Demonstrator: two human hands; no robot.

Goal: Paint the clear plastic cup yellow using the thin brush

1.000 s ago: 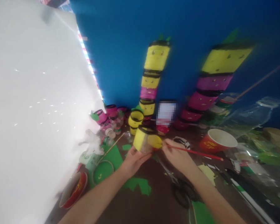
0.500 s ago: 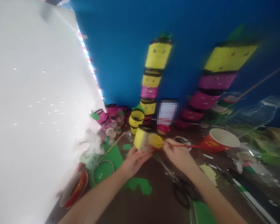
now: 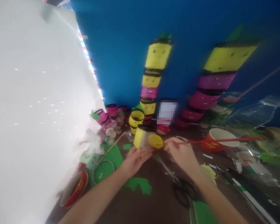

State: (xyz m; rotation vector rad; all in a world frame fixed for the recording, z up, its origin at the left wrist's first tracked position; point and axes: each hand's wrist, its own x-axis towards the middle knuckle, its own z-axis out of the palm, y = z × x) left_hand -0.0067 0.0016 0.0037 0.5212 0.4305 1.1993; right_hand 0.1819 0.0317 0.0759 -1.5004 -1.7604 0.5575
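My left hand (image 3: 136, 160) is closed around the lower side of a part-yellow cup (image 3: 140, 138) with a black rim. A yellow round patch (image 3: 155, 141) shows at the cup's right; I cannot tell whether it is the cup's base or a separate paint pot. In my right hand (image 3: 180, 152) a thin paintbrush (image 3: 200, 142) with a red handle is pinched, its tip at the yellow round patch. The handle stretches right, in front of a red paper cup (image 3: 212, 143). Below my hands lie black-handled scissors (image 3: 184, 189).
Stacked yellow and magenta containers (image 3: 158, 56) with drawn faces stand against a blue wall (image 3: 121, 56). Green paper (image 3: 115, 155) and a cut red ring (image 3: 76, 191) lie left. Clear plastic bottles (image 3: 254, 115) and a black-handled cutter (image 3: 252, 193) are at right.
The brush's handle has swung slightly upward and now shows further right, across the front of the red paper cup. My right hand has shifted a little; my left hand and the cup look the same.
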